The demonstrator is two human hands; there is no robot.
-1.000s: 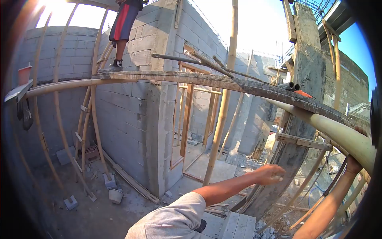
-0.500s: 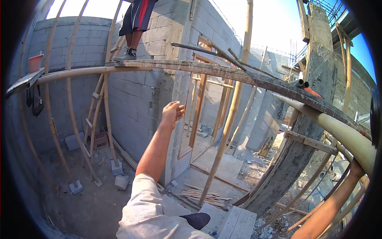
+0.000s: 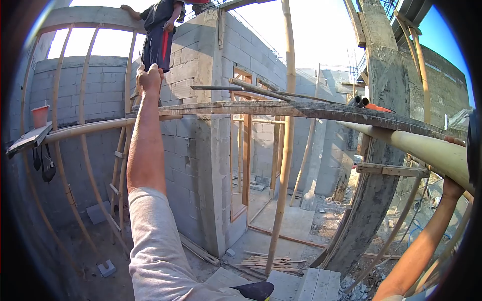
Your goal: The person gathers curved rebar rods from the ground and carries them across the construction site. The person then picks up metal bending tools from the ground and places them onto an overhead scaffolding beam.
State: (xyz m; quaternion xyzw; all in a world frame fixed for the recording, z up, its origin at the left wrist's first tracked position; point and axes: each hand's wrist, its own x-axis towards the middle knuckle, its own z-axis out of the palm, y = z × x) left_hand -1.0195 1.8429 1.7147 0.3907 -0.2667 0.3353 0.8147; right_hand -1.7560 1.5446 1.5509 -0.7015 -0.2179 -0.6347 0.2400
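Observation:
My left arm is stretched up and forward. The left hand (image 3: 149,80) is raised in front of a co-worker's dark shorts (image 3: 154,50), its fingers loosely bent and apart, with nothing visible in them. Whether it touches the shorts I cannot tell. At the right edge, my right hand (image 3: 453,187) is wrapped from below around a thick pale bamboo pole (image 3: 427,148). Fingertips show on top, by the end of the long plank (image 3: 241,108) that rests above the pole. The co-worker stands at the plank's far side, feet hidden behind my arm.
A red bucket (image 3: 40,116) stands on a board at the left. Loose sticks (image 3: 261,90) and dark pipes (image 3: 361,102) lie on the plank. An upright bamboo pole (image 3: 285,150) and a concrete column (image 3: 384,80) rise ahead. Wood strips (image 3: 271,263) lie on the floor below.
My left hand has risen and moved left, from before the wall corner to before the co-worker's shorts. The view has tilted up, showing more of the co-worker. My right hand keeps its hold.

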